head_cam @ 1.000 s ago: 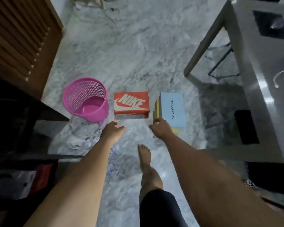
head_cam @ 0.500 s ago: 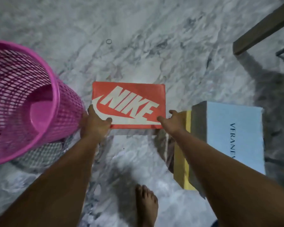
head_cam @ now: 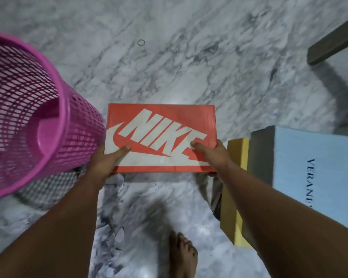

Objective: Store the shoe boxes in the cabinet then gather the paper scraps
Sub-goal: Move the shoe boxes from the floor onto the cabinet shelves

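I have the orange shoe box [head_cam: 161, 137] between both hands. My left hand [head_cam: 107, 160] grips its near left corner, thumb on the lid, and the fingers go under the box where I cannot see them. My right hand [head_cam: 213, 155] grips the near right corner the same way, thumb on top, the rest hidden by the box edge. Whether the box is off the marble floor [head_cam: 189, 67] or resting on it I cannot tell from here.

Just left of my left hand is the pink mesh basket [head_cam: 48, 125], cut off by the frame edge. Just right of my right hand lies a yellow box [head_cam: 232, 187] touching a light blue box [head_cam: 313, 173]; my right forearm covers their near ends, and the blue lid's lettering is cut short. My bare foot [head_cam: 182, 255] shows below, between the forearms.
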### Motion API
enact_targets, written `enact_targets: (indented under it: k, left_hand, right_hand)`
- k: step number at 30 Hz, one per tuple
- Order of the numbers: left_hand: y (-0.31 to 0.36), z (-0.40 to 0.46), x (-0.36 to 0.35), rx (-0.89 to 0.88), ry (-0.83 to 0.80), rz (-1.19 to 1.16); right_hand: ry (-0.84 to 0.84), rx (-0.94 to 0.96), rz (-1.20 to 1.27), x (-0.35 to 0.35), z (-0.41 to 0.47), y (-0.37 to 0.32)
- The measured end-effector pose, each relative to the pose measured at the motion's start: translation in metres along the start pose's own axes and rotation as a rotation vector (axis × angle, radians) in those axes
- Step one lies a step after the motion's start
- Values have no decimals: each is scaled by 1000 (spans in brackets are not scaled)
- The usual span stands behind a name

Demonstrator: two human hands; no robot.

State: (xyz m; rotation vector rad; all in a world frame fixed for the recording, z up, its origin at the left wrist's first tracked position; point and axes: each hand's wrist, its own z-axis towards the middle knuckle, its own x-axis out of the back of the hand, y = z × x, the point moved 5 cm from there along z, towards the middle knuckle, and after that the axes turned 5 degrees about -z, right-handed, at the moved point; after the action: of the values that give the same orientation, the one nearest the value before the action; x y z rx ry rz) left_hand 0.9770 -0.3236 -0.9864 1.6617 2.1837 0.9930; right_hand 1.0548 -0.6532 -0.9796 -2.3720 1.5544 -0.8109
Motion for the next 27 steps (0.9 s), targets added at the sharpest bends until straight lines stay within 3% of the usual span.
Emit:
enact_targets:
  k: [5, 8, 16, 21, 27]
  left_hand:
    - [24, -97, 43, -7, -33, -67]
    - [40, -174, 68, -32, -81, -43]
    - [59, -476, 164, -134, -120, -170]
    - [2, -689, 265, -195, 27, -281]
    - [-119, -869, 369, -154, 132, -367]
  right_hand:
    - [-16, 61, -1, 18, -88, -15]
    - [-51, 99, 19, 34, -185, -28]
    - [76, 224, -95, 87, -477, 11]
    - [64, 358, -140, 63, -686, 57]
    - [-75, 431, -146, 4, -823, 140]
